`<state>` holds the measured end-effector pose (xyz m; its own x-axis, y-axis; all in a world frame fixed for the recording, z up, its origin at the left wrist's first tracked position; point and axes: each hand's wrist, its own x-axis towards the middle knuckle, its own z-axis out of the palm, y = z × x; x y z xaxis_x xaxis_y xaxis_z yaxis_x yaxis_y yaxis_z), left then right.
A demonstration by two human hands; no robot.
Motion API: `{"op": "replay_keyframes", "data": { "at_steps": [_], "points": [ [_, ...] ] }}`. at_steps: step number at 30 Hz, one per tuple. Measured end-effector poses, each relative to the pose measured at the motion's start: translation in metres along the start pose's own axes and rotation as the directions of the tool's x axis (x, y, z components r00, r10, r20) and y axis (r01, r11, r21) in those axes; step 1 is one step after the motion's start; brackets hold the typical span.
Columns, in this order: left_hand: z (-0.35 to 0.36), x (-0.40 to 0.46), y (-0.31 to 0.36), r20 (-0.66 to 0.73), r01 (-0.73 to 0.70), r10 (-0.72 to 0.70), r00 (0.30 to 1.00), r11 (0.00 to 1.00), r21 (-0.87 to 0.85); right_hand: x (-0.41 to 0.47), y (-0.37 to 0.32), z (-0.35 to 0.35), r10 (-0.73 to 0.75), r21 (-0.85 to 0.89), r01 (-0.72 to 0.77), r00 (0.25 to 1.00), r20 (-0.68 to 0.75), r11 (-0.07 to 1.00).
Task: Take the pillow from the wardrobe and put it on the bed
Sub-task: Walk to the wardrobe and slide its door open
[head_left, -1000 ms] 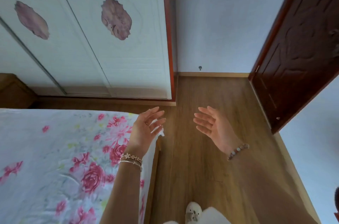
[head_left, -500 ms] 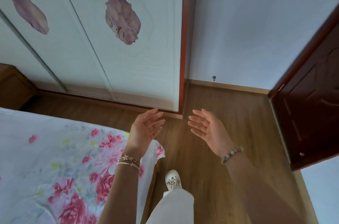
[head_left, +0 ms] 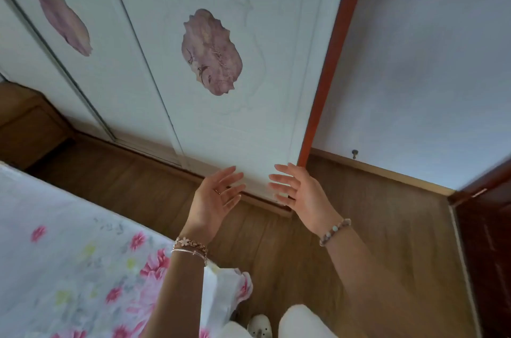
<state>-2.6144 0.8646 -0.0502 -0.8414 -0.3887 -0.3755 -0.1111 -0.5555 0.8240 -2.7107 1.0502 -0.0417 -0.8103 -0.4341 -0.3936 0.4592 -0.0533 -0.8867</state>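
The wardrobe stands in front of me with white sliding doors that carry purple flower medallions; the doors are closed and no pillow shows. My left hand and my right hand are raised side by side before the bottom of the right door, palms facing each other, fingers spread, holding nothing. Neither hand clearly touches the door. The bed, under a white sheet with pink flowers, lies at the lower left beneath my left forearm.
A red-brown wardrobe frame post borders the white wall on the right. A dark wooden door stands at the far right. A brown bedside cabinet sits at the left. Wood floor runs between bed and wardrobe.
I have stepped closer to the wardrobe and the view has tilted up. Both open hands have risen from over the floor to the foot of the right door.
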Motion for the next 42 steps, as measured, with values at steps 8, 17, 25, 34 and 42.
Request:
{"op": "replay_keyframes", "data": {
  "at_steps": [8,17,25,34,42],
  "points": [
    [-0.037,0.057,0.034,-0.188,-0.103,0.092,0.978,0.993,-0.051,0.117,-0.027,0.055,0.111,-0.058,-0.101,0.971,0.211,0.993],
    [-0.019,0.143,0.065,-0.399,-0.202,0.133,0.907,0.970,-0.135,0.253,-0.077,0.092,0.229,-0.135,-0.189,0.878,0.421,0.973],
    [-0.032,0.177,0.089,-0.586,-0.312,0.167,0.793,0.937,-0.155,0.328,-0.095,0.142,0.294,-0.241,-0.188,0.778,0.555,0.952],
    [-0.097,0.192,0.123,-0.712,-0.427,0.202,0.673,0.891,-0.151,0.364,-0.074,0.250,0.364,-0.346,-0.162,0.651,0.666,0.924],
    [-0.205,0.202,0.198,-0.761,-0.512,0.238,0.603,0.848,-0.140,0.397,-0.063,0.388,0.366,-0.392,-0.094,0.599,0.712,0.915]
  ]
}}
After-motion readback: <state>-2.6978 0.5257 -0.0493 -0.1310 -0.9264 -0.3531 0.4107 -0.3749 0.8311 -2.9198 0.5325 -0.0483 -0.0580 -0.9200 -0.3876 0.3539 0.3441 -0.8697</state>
